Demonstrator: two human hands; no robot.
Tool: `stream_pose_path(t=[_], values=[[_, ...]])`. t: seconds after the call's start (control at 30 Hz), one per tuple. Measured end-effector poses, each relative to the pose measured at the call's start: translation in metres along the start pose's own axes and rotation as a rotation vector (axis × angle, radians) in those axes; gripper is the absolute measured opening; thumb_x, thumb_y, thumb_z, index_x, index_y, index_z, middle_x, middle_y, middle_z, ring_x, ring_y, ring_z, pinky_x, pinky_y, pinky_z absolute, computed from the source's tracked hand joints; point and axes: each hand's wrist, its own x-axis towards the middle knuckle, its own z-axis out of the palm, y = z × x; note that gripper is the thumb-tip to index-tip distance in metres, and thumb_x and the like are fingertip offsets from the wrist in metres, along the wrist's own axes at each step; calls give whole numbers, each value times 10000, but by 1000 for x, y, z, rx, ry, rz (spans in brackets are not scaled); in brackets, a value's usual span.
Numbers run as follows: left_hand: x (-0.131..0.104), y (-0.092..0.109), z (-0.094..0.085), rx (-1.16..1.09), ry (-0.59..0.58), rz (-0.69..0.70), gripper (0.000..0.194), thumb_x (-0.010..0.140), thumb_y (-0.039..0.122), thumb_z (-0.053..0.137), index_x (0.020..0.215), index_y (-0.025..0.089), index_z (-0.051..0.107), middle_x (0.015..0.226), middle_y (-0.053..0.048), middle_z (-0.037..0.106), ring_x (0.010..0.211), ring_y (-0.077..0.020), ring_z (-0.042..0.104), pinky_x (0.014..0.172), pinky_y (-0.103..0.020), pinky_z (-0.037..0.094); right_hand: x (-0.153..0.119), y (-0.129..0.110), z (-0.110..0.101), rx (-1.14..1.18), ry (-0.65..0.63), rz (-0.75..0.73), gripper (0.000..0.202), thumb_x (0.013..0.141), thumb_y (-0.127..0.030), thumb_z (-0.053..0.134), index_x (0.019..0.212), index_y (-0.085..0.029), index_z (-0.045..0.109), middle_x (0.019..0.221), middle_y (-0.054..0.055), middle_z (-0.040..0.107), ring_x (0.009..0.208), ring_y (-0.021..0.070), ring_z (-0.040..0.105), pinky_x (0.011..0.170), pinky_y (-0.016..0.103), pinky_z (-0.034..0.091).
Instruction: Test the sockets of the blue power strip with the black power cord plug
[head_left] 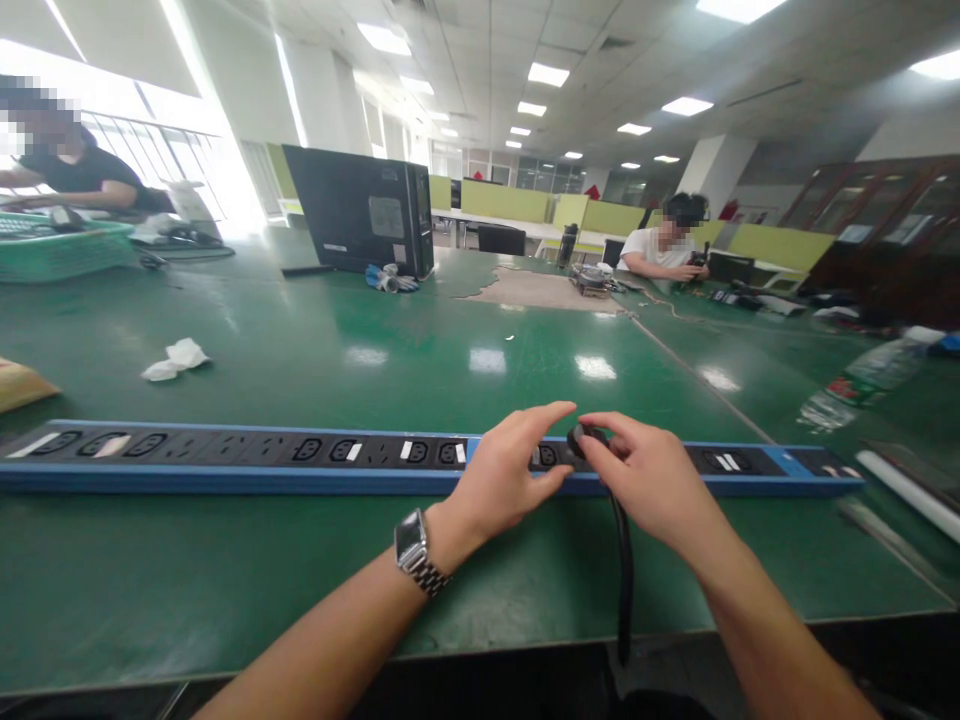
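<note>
A long blue and black power strip [247, 450] lies across the green table, with several sockets and small white labels along its face. My right hand [649, 470] grips a black plug [577, 440] over the strip's right half. From the plug a thick black cable [624, 570] hangs down past the table's front edge. My left hand [506, 465], with a watch [412, 545] on the wrist, is over the strip just left of the plug. Its thumb and fingers are apart, with nothing between them. Whether the plug sits in a socket is hidden by my fingers.
Crumpled white tissue [180, 358] lies beyond the strip at left. A plastic bottle [862, 380] rests at right. Farther back are a black computer tower [352, 210], gloves [390, 280] and a green basket [67, 250]. Two other people sit at the table, far left and far right.
</note>
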Motion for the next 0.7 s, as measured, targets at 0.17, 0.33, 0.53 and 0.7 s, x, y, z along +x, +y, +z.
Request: stream_pose_path(t=[0.17,0.33,0.53,0.7], values=[[-18,-29,-12,276,-55,-162,336,849,227,654,1178,187,594,1161,-93,673,1092,-270,604,945,-458,490,19,43,1,12,-181,109,385,816,-414,535,1034,-170,738,543,-2,624,505,159,569,509,262,384],[-24,-34,-15,361,-146,-186,248,872,269,628,1109,194,625,1095,-76,691,1044,-263,606,900,-437,482,14,37,12,-40,-128,15,353,823,-401,531,1012,-187,739,568,0,640,516,158,572,509,261,377],[-25,-33,-12,380,-157,-167,180,895,284,596,1051,205,636,1056,-59,699,1017,-247,610,873,-408,474,12,30,27,-320,-49,-74,258,824,-321,562,979,-234,749,686,33,702,636,189,625,584,279,384],[-27,-33,-12,397,-159,-167,180,893,284,588,1048,210,640,1056,-55,698,1006,-241,616,876,-404,467,3,22,15,-269,-6,-97,277,856,-343,535,988,-222,745,619,12,673,543,163,584,545,275,372]])
